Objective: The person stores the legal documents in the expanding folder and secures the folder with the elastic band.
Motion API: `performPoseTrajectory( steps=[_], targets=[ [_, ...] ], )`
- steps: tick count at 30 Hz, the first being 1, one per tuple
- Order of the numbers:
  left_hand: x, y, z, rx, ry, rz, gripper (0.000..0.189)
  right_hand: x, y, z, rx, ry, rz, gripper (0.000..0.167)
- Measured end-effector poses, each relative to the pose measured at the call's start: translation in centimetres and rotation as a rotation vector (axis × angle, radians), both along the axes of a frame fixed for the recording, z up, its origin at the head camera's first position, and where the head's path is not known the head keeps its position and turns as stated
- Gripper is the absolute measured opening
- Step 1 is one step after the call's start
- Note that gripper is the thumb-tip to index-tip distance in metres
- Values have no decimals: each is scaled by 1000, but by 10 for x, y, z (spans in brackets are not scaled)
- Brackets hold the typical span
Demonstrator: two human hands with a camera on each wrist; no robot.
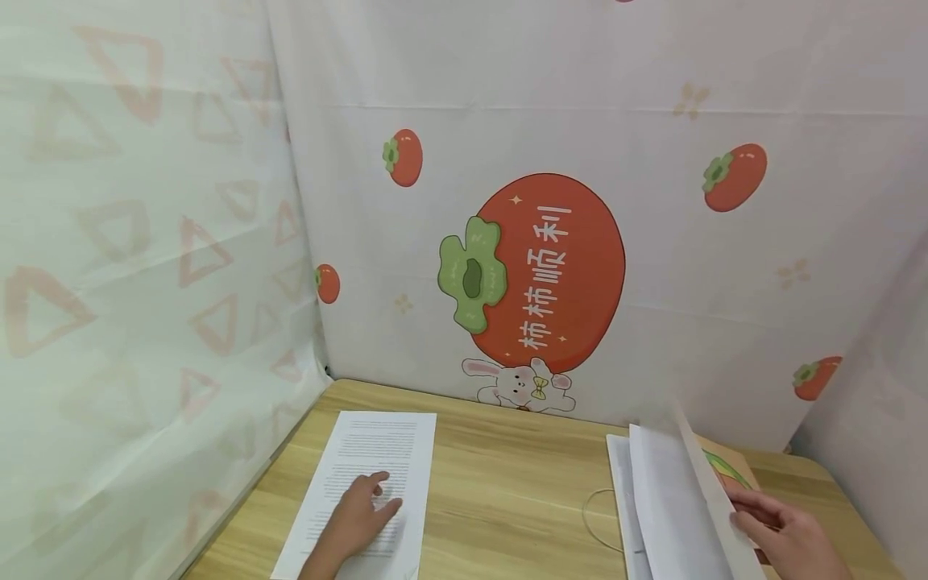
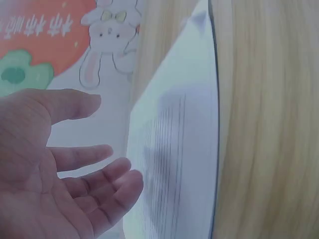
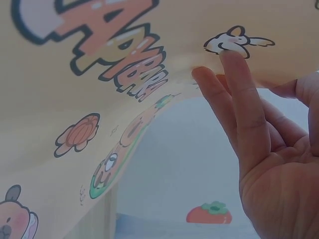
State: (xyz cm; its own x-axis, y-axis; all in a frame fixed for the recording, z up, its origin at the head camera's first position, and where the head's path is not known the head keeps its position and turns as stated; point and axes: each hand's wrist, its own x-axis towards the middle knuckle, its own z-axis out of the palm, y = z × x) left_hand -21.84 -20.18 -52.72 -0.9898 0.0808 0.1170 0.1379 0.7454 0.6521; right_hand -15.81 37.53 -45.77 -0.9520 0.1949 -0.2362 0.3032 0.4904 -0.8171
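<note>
My left hand hovers over a printed sheet of paper on the left of the table, fingers apart and loosely bent, holding nothing. In the left wrist view the sheet lies beyond those fingertips. On the right, a folder lies open with white sheets inside. Its raised cover is cream outside, with cartoon figures and large letters. My right hand pinches the cover's edge: the fingers lie against the printed outside, the thumb on the inner side, partly hidden in the right wrist view.
A thin pale loop of cord sticks out from the folder's left side onto the wooden table. White cloth with persimmon prints hangs behind the table, and another cloth with triangles hangs on the left.
</note>
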Motion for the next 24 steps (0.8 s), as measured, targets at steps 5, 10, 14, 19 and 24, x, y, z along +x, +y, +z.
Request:
performPoseTrajectory(
  steps=[5,10,14,19,24],
  targets=[
    [-2,-19,1,-75,-2,96,55,0,-1,1,19,5,-5,56],
    [0,-35,1,-164,-44,161,74,1,-2,2,17,8,-11,55],
    [2,-45,3,-192,-107,201,98,1,-2,2,1,13,-8,54],
    [5,-54,1,-239,-134,228,110,1,-2,1,-1,24,-17,54],
    [6,-61,-6,-297,-108,225,99,2,-1,-1,-3,37,-22,50]
  ],
)
